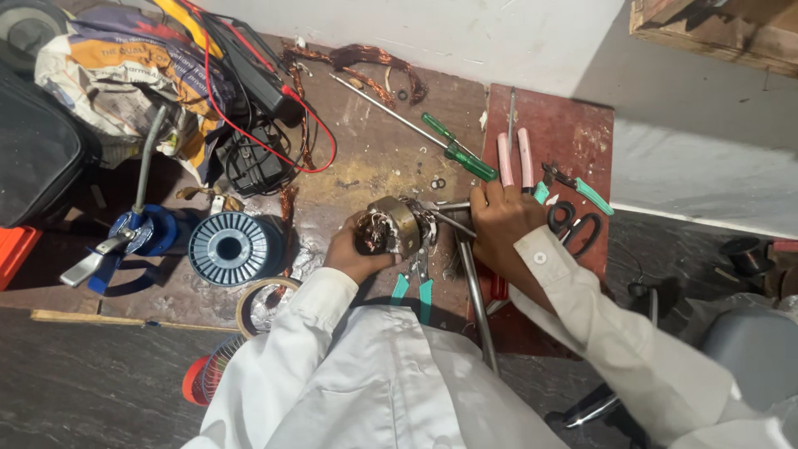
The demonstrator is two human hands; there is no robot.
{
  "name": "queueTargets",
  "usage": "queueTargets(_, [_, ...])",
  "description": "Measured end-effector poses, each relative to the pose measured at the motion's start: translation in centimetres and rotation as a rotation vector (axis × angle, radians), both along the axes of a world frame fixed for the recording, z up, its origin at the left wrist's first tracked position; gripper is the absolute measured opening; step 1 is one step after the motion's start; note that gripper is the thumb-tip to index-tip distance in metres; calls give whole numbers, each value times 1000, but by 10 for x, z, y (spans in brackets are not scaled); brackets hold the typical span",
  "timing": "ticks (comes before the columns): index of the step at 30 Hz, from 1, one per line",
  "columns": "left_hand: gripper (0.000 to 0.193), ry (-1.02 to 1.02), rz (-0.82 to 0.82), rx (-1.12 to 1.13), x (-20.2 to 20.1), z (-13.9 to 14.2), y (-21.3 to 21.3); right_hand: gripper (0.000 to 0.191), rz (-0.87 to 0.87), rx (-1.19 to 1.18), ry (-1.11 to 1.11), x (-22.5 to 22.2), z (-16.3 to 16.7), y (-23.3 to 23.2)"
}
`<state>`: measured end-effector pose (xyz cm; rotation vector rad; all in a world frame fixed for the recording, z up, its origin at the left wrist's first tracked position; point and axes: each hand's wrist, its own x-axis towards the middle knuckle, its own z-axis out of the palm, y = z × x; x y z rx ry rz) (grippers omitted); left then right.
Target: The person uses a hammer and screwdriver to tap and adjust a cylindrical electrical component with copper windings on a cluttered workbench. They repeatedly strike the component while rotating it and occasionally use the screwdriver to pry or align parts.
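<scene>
Head view, looking down on the bench.

Left hand: closed around a small motor stator, a metal ring with copper winding showing at its end. The stator sits near the middle of the bench, tilted, its ring face turned toward the right hand.

Right hand: fingers curled shut on a thin metal tool whose tip touches the stator's right side. Exact kind of tool: cannot tell, as the hand hides the grip.

Positions relative to the stator:
- Just below it, teal-handled pliers lie on the bench, partly under the hands.
- Below and right, a long steel rod runs toward the person's body.
- Above and right, a green-handled screwdriver, long shaft pointing up and left.
- Right, beyond the right hand, pink-handled pliers, black scissors and a teal-handled cutter on a red board.
- Left, a grey wire spool lying on its side; further left, a blue clamp.
- Below and left, a roll of tape.
- Above and left, a black meter with a red lead, and scrap copper wire near the wall.

Both sleeves white.
</scene>
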<state>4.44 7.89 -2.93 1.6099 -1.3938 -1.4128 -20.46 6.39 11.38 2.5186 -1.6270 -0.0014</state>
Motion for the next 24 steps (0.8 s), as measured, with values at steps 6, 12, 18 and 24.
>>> queueTargets(6, [119,-20,107,-171,9,26,-1,37,-11,-20,38,14,-5,18])
queueTargets(12, [113,-411,-271,-280,-1,61,-16,54,-51,78,-141,16,-21,42])
queueTargets(18, [100,-461,-344,-251,-5,70,-21,38,-163,290,-350,28,-42,64])
queueTargets(24, [97,-436,-312,-274,-4,73,-19,39,-127,181,-394,39,-60,78])
